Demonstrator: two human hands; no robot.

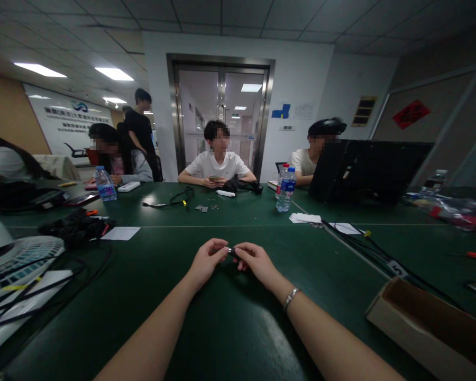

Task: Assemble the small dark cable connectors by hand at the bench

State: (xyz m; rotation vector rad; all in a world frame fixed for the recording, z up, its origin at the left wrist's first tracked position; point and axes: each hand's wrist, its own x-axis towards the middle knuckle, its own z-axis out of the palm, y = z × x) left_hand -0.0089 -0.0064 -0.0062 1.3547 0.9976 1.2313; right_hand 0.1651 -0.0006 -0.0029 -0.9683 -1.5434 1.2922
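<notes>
Between my two hands, just above the green table [238,317], is a small black stick with a shiny metal end [231,251]. It looks like a USB flash drive, but it is too small to be sure. My left hand [209,259] pinches the metal end between thumb and fingertips. On the black end, the thumb and forefinger of my right hand [257,262] are closed, with the other fingers curled below. The fingertips cover part of the stick. A silver bracelet [291,299] circles my right wrist.
An open cardboard box [404,312] stands at the right, near black cables [375,256]. To the left are a white fan [27,259] and more cables. Bottles [286,191], papers [305,218] and small metal bits [201,208] lie farther off. A person [218,159] sits opposite.
</notes>
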